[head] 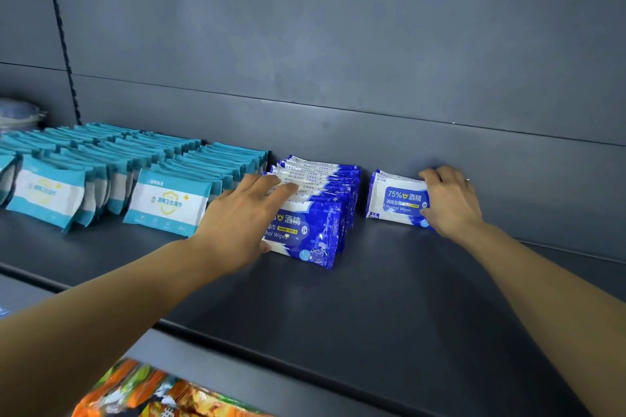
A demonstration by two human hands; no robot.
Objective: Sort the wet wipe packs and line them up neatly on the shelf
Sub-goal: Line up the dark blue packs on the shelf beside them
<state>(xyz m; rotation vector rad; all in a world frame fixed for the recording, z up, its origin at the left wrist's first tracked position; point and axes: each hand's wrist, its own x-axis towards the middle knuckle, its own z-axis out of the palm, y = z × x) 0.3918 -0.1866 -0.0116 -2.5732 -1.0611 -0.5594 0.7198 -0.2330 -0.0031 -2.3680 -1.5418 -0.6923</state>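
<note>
Snacks: orange packets [162, 393] sit blurred at the bottom edge, nearest my camera, on a lower level.
Shelf: dark matte board [372, 298] with a raised front lip; I see plenty of bare surface in front of the packs.
Left hand: my left hand [244, 213] lies with straight fingers across the tops of the blue row [315, 213], pressing it, not clasping anything.
Right hand: my right hand [447, 200] grasps the right end of a small blue stack [396, 201], fingers curled over its top edge, thumb low at the front.
Blue packs: the row stands leaning back just right of the teal packs [135, 176]; the small stack stands apart from it, near the back wall.
Teal packs: several rows fill the shelf's left, fronts tilted.
Risk: if I lift my left hand, I judge the leaning row may fan forward and topple, since the film looks slick.
Risk: sliding the small stack over by one end could twist it and leave a skewed line.
Room: grey panelled back wall [338, 44]; slotted upright [61, 34] at left; something bluish [20, 112] beyond it, too blurred to name.
</note>
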